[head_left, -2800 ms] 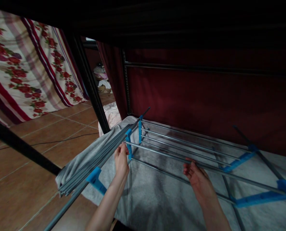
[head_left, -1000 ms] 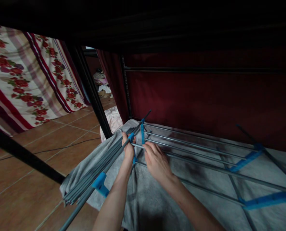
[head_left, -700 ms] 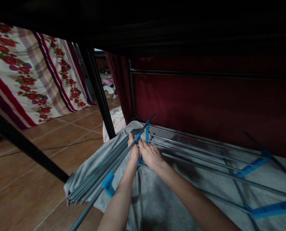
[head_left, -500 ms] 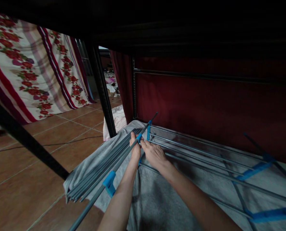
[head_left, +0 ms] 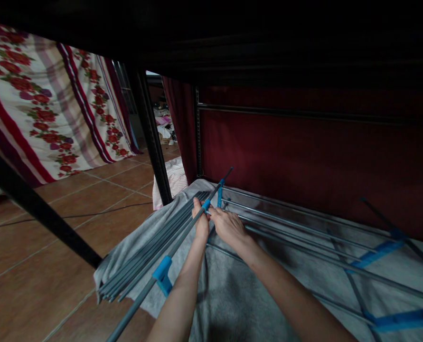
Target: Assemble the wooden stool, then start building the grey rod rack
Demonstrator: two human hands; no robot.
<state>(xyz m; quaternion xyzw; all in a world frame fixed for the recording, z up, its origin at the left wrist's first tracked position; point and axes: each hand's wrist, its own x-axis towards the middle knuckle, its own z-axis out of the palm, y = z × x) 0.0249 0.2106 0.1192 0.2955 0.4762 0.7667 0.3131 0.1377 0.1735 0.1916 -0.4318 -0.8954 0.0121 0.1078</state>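
A long grey pole (head_left: pixel 183 243) slants from the lower left toward the red cloth, carrying blue plastic connectors along it. My left hand (head_left: pixel 201 225) is closed round the pole at the middle blue connector (head_left: pixel 206 205), its thumb on the left side. Closed fingers of my right hand (head_left: pixel 229 226) pinch a thin grey rod (head_left: pixel 286 242) close to that connector; the rod's tip is hidden by the fingers. Farther up the pole, another blue connector (head_left: pixel 220 194) joins more rods. A blue bracket (head_left: pixel 162 275) hangs from the pole near my left forearm.
A bundle of loose grey rods (head_left: pixel 150 249) lies on the grey cloth (head_left: pixel 239 294) left of the pole. Blue end pieces (head_left: pixel 407 318) hold the rods at the right. Black metal posts (head_left: pixel 154 137) and a dark shelf overhead (head_left: pixel 268 42) frame the space; red cloth (head_left: pixel 304 156) hangs behind.
The near end of the pole has shifted slightly to the right. Both hands stay at the same connector, with only small finger movement.
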